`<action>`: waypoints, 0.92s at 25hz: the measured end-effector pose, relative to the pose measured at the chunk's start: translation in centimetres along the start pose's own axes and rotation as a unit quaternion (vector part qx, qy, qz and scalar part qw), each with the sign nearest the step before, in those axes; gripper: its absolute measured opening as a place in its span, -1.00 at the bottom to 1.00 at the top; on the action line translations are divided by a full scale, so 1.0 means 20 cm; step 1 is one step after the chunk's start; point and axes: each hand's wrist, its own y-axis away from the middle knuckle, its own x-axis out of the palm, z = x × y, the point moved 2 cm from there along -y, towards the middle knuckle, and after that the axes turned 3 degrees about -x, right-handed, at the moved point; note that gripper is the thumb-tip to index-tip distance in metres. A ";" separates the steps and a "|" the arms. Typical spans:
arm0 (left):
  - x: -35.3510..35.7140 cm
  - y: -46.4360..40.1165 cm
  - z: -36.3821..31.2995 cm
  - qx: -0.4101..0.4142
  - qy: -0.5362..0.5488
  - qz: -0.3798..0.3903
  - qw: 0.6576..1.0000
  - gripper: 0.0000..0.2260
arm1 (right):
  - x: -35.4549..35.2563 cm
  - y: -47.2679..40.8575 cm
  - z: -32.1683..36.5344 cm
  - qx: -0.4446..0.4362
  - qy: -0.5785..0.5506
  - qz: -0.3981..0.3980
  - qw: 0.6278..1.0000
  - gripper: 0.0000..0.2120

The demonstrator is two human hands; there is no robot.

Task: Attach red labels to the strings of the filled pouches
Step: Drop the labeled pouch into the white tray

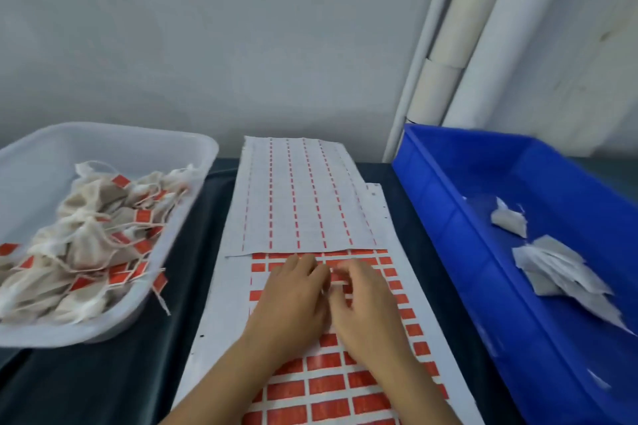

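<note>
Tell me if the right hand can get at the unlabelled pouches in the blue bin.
Probably yes. The right hand sits on the label sheet beside the blue bin, which is open-topped; nothing lies between it and the pouches.

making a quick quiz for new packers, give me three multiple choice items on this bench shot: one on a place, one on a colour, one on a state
1. Where do the labelled pouches lie?
A. in the blue bin
B. in the clear tray on the left
C. on the label sheet

2. What colour is the bin on the right?
A. blue
B. green
C. grey

3. What state is the upper sheet in?
A. full of labels
B. rolled up
C. stripped of labels

Key: 1 B, the red-tagged pouches fill the clear tray. 2 A, its walls are blue. 3 C, only thin red dashes remain, unlike the label sheet below.
</note>
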 end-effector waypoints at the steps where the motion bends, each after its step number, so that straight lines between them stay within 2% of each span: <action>1: 0.04 0.01 0.02 0.005 -0.006 -0.004 1.000 -0.93 | 0.03 0.02 -0.02 -0.003 0.033 0.007 0.999 -0.84; 4: 0.07 0.02 0.05 0.009 -0.008 -0.017 1.000 -0.94 | 0.09 0.05 -0.04 -0.027 0.091 -0.001 0.995 -0.75; 11: 0.07 0.01 0.05 0.005 -0.012 -0.018 1.000 -0.93 | 0.10 0.03 -0.05 -0.019 0.107 0.008 0.994 -0.69; 23: 0.03 0.00 0.03 -0.008 -0.028 0.012 1.000 -0.93 | 0.09 0.03 -0.05 -0.015 0.090 0.026 0.996 -0.71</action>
